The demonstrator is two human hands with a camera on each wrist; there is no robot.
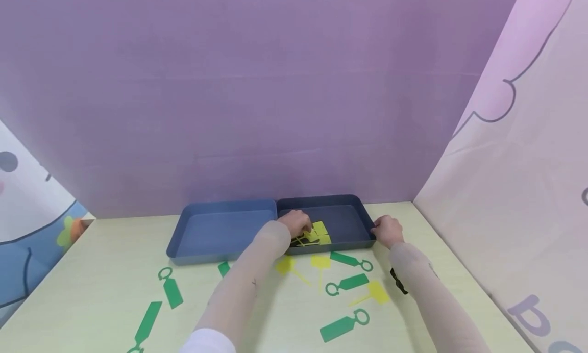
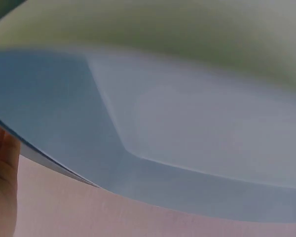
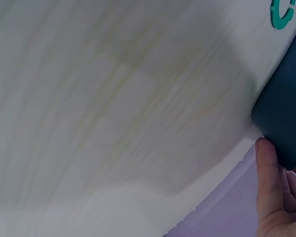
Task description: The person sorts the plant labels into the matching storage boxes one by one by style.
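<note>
My left hand (image 1: 296, 223) reaches into the left part of the dark tray (image 1: 342, 215). Its curled fingers pinch a yellow tag (image 1: 311, 236) above several other yellow tags (image 1: 324, 239) lying there. Some black pieces lie partly under them. In the left wrist view only part of that hand (image 2: 2, 177) shows, beyond the rim of the blue tray (image 2: 49, 98). My right hand (image 1: 388, 230) grips the right wall of the dark tray near its front corner. The right wrist view has its fingers (image 3: 269, 163) against the tray's wall (image 3: 286, 98).
The blue tray (image 1: 225, 228) stands against the dark one on the left. Green ring tags (image 1: 337, 328) and yellow tags (image 1: 378, 292) lie scattered on the pale table (image 1: 115, 271). A black piece (image 1: 398, 281) lies by the right forearm. Purple cloth (image 1: 275, 113) rises behind.
</note>
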